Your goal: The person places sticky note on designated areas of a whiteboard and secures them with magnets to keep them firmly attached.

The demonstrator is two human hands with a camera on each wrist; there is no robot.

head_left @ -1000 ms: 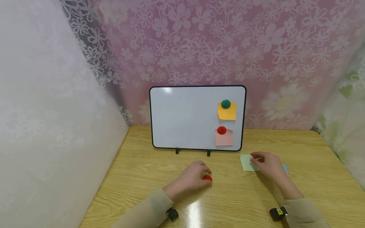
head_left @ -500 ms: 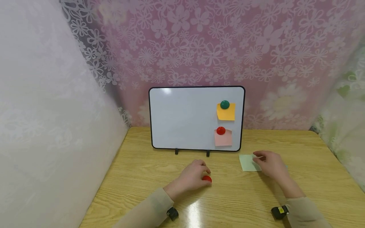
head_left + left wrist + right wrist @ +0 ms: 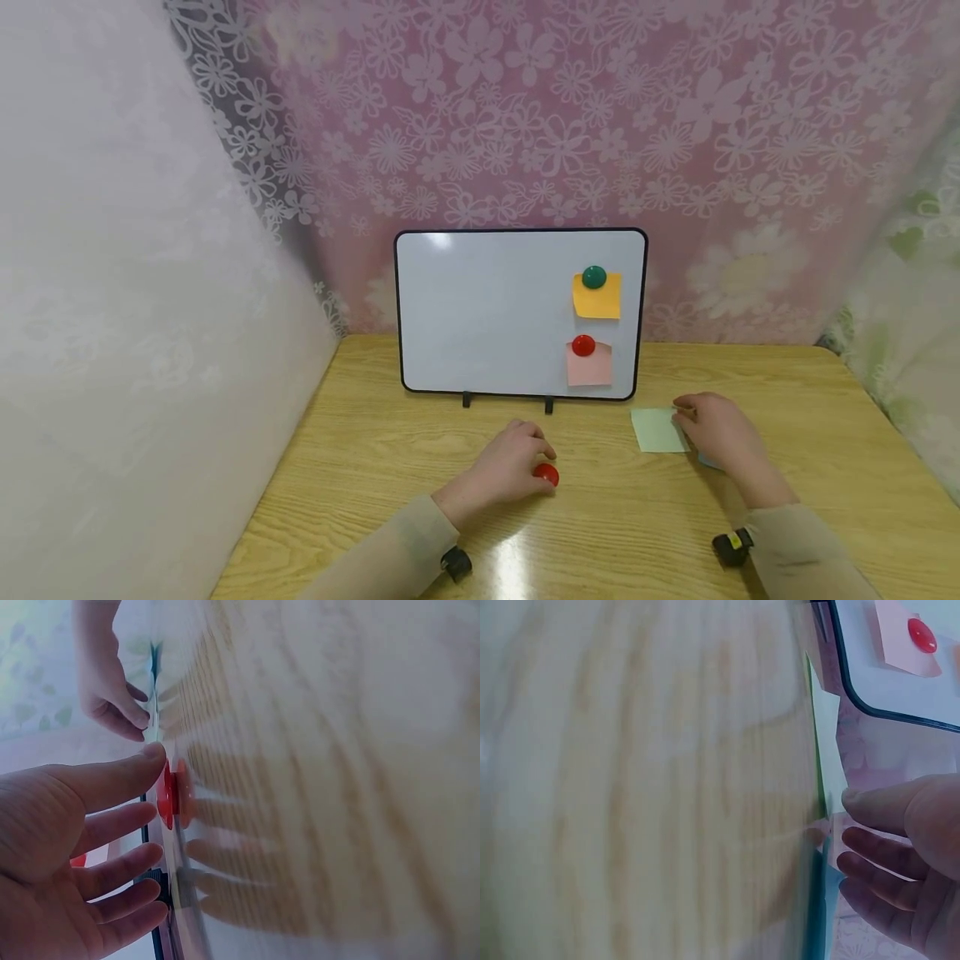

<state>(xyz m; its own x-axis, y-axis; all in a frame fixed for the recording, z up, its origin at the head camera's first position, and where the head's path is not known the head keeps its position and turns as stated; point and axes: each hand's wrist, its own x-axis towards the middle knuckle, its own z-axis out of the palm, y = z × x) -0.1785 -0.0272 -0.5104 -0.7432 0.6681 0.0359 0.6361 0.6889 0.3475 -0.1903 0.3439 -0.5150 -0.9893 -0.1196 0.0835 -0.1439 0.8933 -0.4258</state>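
A round red magnet (image 3: pixel 547 474) lies on the wooden table. Around it my left hand (image 3: pixel 501 468) rests with relaxed fingers; in the left wrist view the thumb tip is right at the magnet's (image 3: pixel 166 796) rim and the other fingers are spread. On the right lies a pale green sticky note (image 3: pixel 657 432). My right hand (image 3: pixel 722 432) is at its right edge, thumb tip close to a corner of the note (image 3: pixel 826 739) in the right wrist view, fingers loosely extended. Mostly hidden beneath that hand is a blue sticky note (image 3: pixel 708 462).
Behind the hands a whiteboard (image 3: pixel 480 312) stands on small black feet. On its right side, a green magnet (image 3: pixel 594 277) holds an orange note (image 3: pixel 600 302) above a pink note (image 3: pixel 590 369) under another red magnet (image 3: pixel 583 345). A pale wall (image 3: pixel 150 333) borders the table's left side.
My right hand has shifted right across the green note to its right edge, uncovering more of it. The blue note now shows below the hand instead of beyond it. The left hand stays by the magnet.
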